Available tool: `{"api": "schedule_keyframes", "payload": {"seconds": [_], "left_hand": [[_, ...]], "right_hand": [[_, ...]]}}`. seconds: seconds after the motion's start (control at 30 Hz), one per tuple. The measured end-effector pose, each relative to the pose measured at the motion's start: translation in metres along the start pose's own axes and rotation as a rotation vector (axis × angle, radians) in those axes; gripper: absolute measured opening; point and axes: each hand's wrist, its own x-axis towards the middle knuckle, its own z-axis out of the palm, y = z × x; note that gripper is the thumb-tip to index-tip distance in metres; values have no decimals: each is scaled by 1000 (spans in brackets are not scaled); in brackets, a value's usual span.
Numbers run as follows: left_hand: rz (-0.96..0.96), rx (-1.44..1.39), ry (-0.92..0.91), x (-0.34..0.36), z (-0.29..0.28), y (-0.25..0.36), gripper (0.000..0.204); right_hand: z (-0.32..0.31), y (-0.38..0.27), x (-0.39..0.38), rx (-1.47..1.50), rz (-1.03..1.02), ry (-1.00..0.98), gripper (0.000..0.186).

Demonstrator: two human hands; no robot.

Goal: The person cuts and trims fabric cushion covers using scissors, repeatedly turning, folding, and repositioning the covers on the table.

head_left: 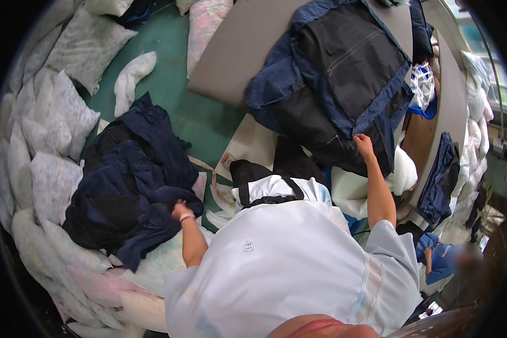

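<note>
A large navy and black fabric cover [343, 67] lies spread over the end of a grey-brown table, and part of it hangs off the near side. With my right hand [364, 146] I pinch its near edge between closed fingers. To my left, a heap of similar navy and black covers [124, 180] rests crumpled on white cushions. My left hand [182, 211], with a band at the wrist, is at the right side of this heap, fingers closed on a fold of the navy cloth. Its fingertips are partly hidden in the fabric.
White stuffed cushions [56, 112] pile up along the left side. The table [225, 56] stands ahead over a green floor [169, 84]. At right are a blue basket [428, 110], another folded navy cover [438, 180] and a person in blue [439, 259]. White stuffing [403, 172] sits below the table.
</note>
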Motion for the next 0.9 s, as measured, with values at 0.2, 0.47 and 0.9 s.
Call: {"api": "schedule_keyframes", "payload": {"seconds": [0.2, 0.47, 0.9], "left_hand": [[366, 374, -780, -221, 288, 17, 22], [157, 767, -925, -359, 428, -29, 31], [305, 890, -714, -374, 439, -61, 33]], "right_hand": [[32, -13, 3, -103, -157, 241, 69], [36, -40, 55, -431, -395, -75, 46], [58, 12, 69, 761, 648, -199, 52]]}}
